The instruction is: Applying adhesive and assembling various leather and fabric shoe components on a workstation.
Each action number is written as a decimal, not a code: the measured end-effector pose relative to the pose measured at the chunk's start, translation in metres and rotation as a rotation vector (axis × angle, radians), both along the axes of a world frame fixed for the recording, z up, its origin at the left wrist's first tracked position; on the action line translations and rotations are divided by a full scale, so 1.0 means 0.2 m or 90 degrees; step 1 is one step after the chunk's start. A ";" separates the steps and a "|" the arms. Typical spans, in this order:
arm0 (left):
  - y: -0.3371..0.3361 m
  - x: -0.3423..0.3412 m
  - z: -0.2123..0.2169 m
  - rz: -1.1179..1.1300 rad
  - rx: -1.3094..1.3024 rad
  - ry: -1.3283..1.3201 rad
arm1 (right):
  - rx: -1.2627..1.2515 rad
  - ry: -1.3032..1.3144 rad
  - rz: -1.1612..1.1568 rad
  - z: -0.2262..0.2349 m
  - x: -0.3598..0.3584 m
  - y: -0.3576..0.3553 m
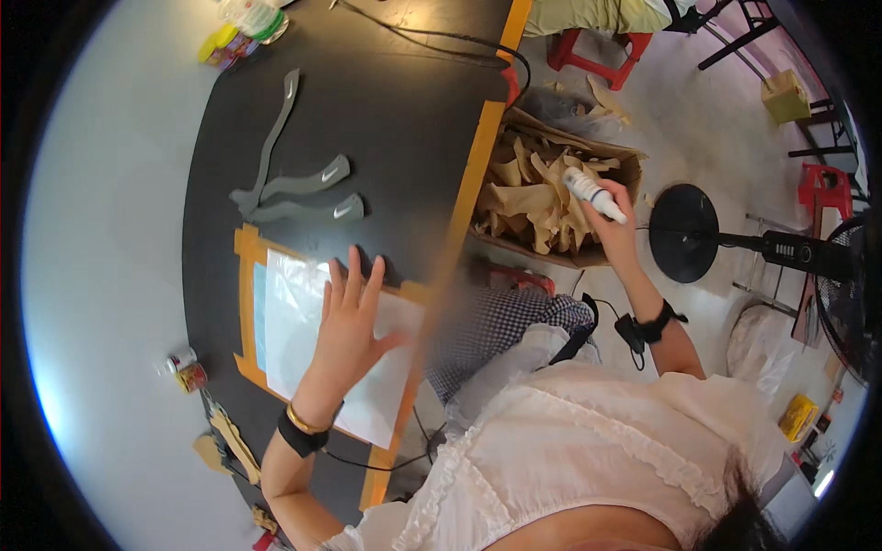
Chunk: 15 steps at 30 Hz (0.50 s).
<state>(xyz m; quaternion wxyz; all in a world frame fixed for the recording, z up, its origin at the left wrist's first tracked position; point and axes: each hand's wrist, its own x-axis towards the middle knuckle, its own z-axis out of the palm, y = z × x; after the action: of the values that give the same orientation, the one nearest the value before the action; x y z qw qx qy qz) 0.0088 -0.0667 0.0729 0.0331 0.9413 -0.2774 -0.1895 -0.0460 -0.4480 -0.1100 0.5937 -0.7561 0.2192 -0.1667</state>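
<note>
My left hand is open, its fingers spread over a white sheet on the black table. Clear plastic film and a light blue edge show at the sheet's far left, and orange tape borders it. Off the table's right edge, my right hand is closed around a small white bottle with a pointed nozzle, which points down and to the right. Beyond my left hand lie several curved grey pieces with small white marks, joined or overlapping at their left ends.
A cardboard box of brown paper scraps stands beneath my right hand. A black fan is farther right. Jars and a pale brown piece lie at the table's left edge. A cable crosses its far end; a red stool stands beyond.
</note>
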 end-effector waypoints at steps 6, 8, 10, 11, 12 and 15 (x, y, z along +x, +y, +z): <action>-0.05 0.07 0.01 0.022 -0.028 0.056 | -0.118 0.159 0.286 -0.75 0.24 0.10; -0.06 0.09 0.00 0.030 0.011 0.064 | -0.521 0.128 0.358 -0.87 0.36 0.22; -0.07 0.09 0.00 0.014 0.030 0.067 | -0.536 0.154 0.308 -1.11 0.45 0.22; -0.08 0.10 0.00 0.011 0.044 0.078 | -0.542 0.205 0.243 -1.22 0.49 0.19; -0.08 0.10 0.01 0.015 0.061 0.085 | -0.544 0.248 0.182 -1.35 0.55 0.19; -0.07 0.09 0.00 -0.006 0.072 0.083 | -0.580 0.395 0.160 -1.73 0.55 0.07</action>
<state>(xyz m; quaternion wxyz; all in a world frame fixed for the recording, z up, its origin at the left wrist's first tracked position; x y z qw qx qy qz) 0.0277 -0.0800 0.0721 -0.0032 0.9260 -0.2676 -0.2663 0.0648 -0.4331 -0.4567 0.1302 -0.9699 0.1975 0.0571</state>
